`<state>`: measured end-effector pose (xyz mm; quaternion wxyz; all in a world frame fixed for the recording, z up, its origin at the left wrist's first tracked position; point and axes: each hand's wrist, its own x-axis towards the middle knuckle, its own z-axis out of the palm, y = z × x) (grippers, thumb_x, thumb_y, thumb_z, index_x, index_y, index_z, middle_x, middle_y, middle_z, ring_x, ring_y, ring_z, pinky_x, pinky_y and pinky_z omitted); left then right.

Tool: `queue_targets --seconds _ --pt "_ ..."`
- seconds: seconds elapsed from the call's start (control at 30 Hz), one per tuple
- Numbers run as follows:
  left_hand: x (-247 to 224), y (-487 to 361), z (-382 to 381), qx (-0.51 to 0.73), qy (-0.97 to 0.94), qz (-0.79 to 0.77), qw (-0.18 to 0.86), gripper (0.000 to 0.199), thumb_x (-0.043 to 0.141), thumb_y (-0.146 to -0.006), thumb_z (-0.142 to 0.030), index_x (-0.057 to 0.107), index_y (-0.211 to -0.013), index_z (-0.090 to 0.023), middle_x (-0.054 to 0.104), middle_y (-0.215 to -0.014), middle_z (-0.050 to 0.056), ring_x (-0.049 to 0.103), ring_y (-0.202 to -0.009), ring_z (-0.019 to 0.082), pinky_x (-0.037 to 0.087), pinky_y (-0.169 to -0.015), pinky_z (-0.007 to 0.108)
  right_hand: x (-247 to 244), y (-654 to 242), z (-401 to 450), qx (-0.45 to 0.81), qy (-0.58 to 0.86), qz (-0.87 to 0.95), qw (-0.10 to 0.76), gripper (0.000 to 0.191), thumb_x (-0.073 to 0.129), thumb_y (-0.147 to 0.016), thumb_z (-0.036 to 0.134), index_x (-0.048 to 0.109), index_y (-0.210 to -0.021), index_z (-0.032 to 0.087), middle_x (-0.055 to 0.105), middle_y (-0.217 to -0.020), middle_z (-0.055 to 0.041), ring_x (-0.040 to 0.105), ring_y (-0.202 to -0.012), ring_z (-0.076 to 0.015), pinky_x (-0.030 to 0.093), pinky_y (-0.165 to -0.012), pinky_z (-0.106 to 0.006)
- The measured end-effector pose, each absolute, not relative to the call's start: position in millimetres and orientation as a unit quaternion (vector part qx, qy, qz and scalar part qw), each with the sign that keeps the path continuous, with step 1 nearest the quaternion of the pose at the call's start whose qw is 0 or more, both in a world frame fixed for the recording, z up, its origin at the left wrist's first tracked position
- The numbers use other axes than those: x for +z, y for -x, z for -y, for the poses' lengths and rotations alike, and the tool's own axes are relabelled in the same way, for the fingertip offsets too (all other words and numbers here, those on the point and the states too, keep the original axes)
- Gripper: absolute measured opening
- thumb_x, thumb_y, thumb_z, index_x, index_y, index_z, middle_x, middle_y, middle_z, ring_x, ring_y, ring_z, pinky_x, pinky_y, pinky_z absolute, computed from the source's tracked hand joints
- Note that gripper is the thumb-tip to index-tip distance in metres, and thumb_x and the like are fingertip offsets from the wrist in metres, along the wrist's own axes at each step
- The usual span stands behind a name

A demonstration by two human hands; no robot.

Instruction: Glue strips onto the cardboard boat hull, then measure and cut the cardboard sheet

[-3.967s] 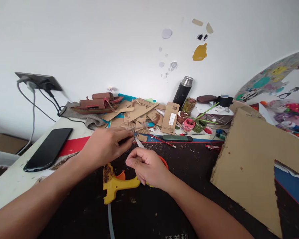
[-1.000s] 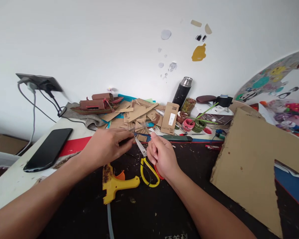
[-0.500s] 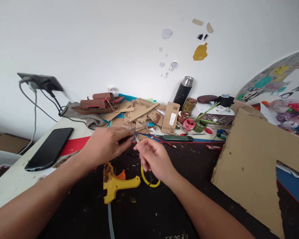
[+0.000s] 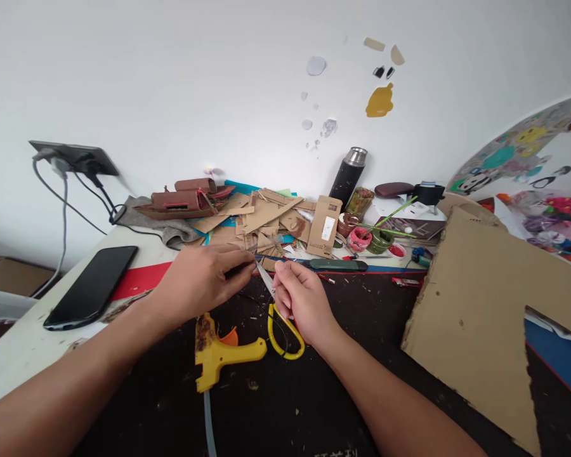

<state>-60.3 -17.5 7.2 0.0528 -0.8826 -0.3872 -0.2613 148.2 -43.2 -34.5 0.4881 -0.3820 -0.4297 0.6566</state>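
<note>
Yellow-handled scissors (image 4: 286, 354) are in my right hand (image 4: 304, 298), whose fingers are closed round them near the pivot. Their pale blades point up and left toward my left hand (image 4: 204, 276). The fingers of my left hand are pinched together near the blade tips, on something too small to make out. Below my hands a yellow glue gun (image 4: 216, 355) lies on the dark mat (image 4: 266, 419), with a translucent glue stick trailing from its end.
Behind my hands lie cardboard scraps (image 4: 266, 216), a brown model boat (image 4: 181, 200), paint jars (image 4: 360, 239) and a black flask (image 4: 348, 174). A phone (image 4: 92, 285) is at left, a large cardboard sheet (image 4: 476, 317) at right.
The scissors have turned slightly, and more of their blades now shows between my hands. My right hand has shifted a little to the right. My left hand has barely moved.
</note>
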Motion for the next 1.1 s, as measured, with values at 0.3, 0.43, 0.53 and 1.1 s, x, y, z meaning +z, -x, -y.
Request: queue_targets --seconds 0.3,0.43,0.53,1.1 --pt "8.3 57.4 21.8 -0.264 0.882 0.389 0.037 0.024 0.057 -0.107 -0.034 0.078 -0.103 -0.022 0.083 -0.094 0.003 0.077 -0.079 0.019 0.050 -0.065 0.029 -35.1 -147.9 42.2 0.656 0.390 0.419 0.491 0.053 0.075 -0.088 0.069 0.059 -0.071 0.021 0.041 -0.046 0.0106 0.038 -0.033 -0.0063 0.024 -0.036 -0.019" --pt "7.5 57.7 20.9 -0.271 0.879 0.392 0.030 0.026 0.057 -0.107 -0.035 0.080 -0.102 -0.024 0.083 -0.095 0.005 0.077 -0.080 0.019 0.052 -0.067 0.028 -36.6 -147.6 41.9 0.660 0.389 0.428 0.479 0.053 0.074 -0.089 0.069 0.059 -0.072 0.021 0.043 -0.046 0.0103 0.040 -0.034 -0.0068 0.025 -0.037 -0.020" --pt "7.3 58.6 20.5 -0.275 0.878 0.391 0.026 0.027 0.057 -0.107 -0.036 0.080 -0.103 -0.023 0.083 -0.094 0.005 0.076 -0.079 0.019 0.052 -0.066 0.028 -37.5 -147.4 41.9 0.663 0.389 0.438 0.466 0.053 0.073 -0.089 0.070 0.059 -0.073 0.022 0.044 -0.047 0.0102 0.041 -0.035 -0.0071 0.026 -0.038 -0.020" --pt "11.6 58.9 23.1 -0.265 0.883 0.387 0.031 0.027 0.055 -0.108 -0.034 0.078 -0.100 -0.023 0.082 -0.091 0.004 0.076 -0.077 0.019 0.049 -0.064 0.029 -39.9 -147.0 42.0 0.657 0.393 0.450 0.459 0.054 0.071 -0.090 0.072 0.060 -0.076 0.021 0.044 -0.048 0.0104 0.041 -0.035 -0.0071 0.026 -0.038 -0.021"
